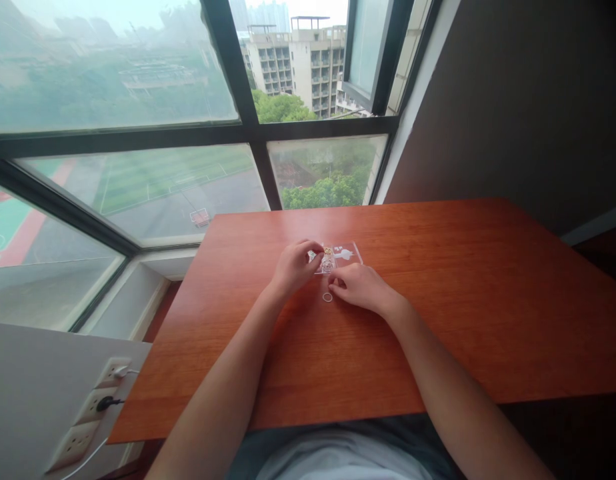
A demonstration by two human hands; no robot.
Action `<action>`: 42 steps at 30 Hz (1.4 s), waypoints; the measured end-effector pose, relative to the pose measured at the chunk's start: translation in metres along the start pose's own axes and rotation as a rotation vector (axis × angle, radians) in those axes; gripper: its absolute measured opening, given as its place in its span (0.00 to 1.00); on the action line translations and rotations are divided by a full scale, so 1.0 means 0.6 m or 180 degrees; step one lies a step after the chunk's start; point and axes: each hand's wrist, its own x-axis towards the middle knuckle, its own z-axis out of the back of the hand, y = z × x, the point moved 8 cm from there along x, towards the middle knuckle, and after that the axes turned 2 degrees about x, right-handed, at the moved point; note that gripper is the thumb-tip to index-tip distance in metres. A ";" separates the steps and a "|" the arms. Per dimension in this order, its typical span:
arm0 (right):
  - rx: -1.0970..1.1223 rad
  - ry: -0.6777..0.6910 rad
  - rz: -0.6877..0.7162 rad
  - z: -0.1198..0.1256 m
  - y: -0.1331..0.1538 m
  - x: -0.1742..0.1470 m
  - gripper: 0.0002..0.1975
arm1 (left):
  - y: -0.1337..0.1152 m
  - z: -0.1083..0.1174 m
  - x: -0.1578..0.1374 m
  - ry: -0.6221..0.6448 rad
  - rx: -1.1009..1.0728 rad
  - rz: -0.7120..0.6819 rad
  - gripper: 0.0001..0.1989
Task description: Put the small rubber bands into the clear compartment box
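A small clear plastic case (359, 251) lies open and flat on the wooden table (468, 300). Its right half bears a white printed figure, while small rings or bands (327, 265), pale and yellowish, fill the left half. At the case's left side is my left hand (297, 265), thumb and fingertips pinched together over its edge. My right hand (361, 285) rests just in front of the case with its fingers curled in. Whatever either pinch may hold is too small to make out. One white ring (327, 297) lies alone on the wood, just left of my right fingertips.
Beyond the table stand large windows with dark frames (258, 133), one pane tilted outward. A grey wall (488, 113) rises at the right. Low at the left, wall sockets (91, 405) hold a white plug and a black plug with cords. The table's front edge is close to my body.
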 end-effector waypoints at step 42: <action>0.0452 -0.2151 -0.0484 0.075 -0.029 -0.020 0.11 | -0.016 -0.012 0.001 0.0179 -0.0946 0.0216 0.12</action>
